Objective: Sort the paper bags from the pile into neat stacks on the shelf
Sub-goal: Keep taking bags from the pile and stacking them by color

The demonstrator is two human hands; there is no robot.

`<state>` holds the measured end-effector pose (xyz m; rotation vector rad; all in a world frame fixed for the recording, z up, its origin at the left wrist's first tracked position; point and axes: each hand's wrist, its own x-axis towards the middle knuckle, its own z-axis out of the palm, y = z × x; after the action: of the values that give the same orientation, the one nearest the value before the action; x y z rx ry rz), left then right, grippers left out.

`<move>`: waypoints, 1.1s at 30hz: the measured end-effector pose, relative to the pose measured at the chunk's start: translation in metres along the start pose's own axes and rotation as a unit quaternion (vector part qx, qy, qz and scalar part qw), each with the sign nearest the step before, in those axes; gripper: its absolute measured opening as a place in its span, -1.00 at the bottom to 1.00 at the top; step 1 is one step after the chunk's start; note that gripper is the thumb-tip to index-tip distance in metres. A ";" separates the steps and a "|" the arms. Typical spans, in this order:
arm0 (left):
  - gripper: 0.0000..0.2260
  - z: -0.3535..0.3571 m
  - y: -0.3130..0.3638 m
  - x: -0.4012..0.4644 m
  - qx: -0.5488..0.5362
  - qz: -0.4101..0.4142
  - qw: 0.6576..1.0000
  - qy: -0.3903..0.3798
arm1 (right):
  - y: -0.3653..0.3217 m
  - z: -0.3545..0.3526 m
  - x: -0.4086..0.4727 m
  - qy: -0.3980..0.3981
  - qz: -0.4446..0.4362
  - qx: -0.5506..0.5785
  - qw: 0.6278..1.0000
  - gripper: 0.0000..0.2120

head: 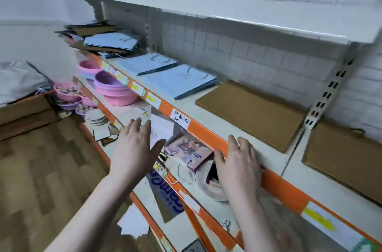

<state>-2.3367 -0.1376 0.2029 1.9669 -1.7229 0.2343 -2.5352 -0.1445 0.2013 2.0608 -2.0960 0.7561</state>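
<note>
A messy pile of brown and blue paper bags (99, 40) lies at the far left of the shelf (208, 119). Two flat stacks of light blue bags (147, 63) (182, 81) sit to its right, then two brown stacks (252, 112) (343, 158). My left hand (134, 148) hovers in front of the shelf's orange edge with straight, spread fingers, holding nothing. My right hand (237, 161) rests flat on that orange edge below the first brown stack, also holding nothing.
The lower shelf holds pink and purple bowls (113, 86), round discs, loose cards and a printed box (186, 150). A white upper shelf (206, 8) overhangs. Cardboard boxes (24, 113) stand on the wooden floor at the left.
</note>
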 end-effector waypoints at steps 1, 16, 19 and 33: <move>-0.56 -0.004 -0.025 0.005 0.005 -0.011 1.000 -0.001 | -0.022 0.008 0.002 0.004 -0.006 0.007 1.000 -0.57; -0.49 -0.019 -0.254 0.116 0.016 -0.061 0.996 0.061 | -0.239 0.103 0.073 -0.003 -0.066 0.017 0.998 -0.50; -0.49 -0.007 -0.293 0.155 0.032 -0.061 0.996 0.059 | -0.277 0.133 0.108 0.001 -0.067 0.033 0.997 -0.51; -0.50 0.014 -0.484 0.383 0.069 -0.076 0.993 0.060 | -0.486 0.259 0.308 0.058 -0.065 0.120 0.989 -0.53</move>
<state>-1.8045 -0.4480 0.2368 2.1248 -1.5091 0.4177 -2.0226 -0.5110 0.2340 2.1848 -1.8672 1.1269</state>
